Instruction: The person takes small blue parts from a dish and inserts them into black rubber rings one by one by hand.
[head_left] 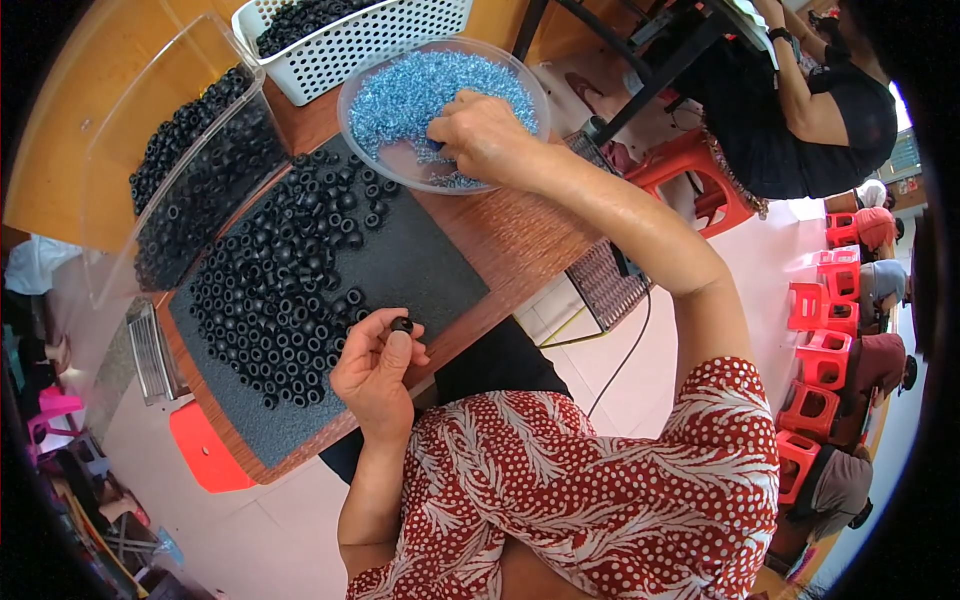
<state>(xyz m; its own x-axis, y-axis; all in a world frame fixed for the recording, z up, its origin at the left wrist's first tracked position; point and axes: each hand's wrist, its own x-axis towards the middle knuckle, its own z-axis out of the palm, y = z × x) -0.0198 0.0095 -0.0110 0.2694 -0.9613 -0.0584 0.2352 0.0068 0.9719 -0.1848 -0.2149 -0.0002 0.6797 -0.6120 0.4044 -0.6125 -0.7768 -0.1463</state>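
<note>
Left hand [375,370] pinches a black ring [401,325] at centre; right hand [483,135], fingers curled, picks blue pieces from the clear dish [360,85] up top, likely next to be fitted to the ring.

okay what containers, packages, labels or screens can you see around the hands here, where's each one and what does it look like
Clear plastic bowl: far side of the table, round, full of small blue bits; right hand reaches into it.
White basket: behind the bowl, rectangular, slotted walls, black rings inside.
Clear tub: far left, tilted, spilling black rings onto the dark mat.
Left hand pinches one black ring.
No labels, signs or screens visible.
</note>
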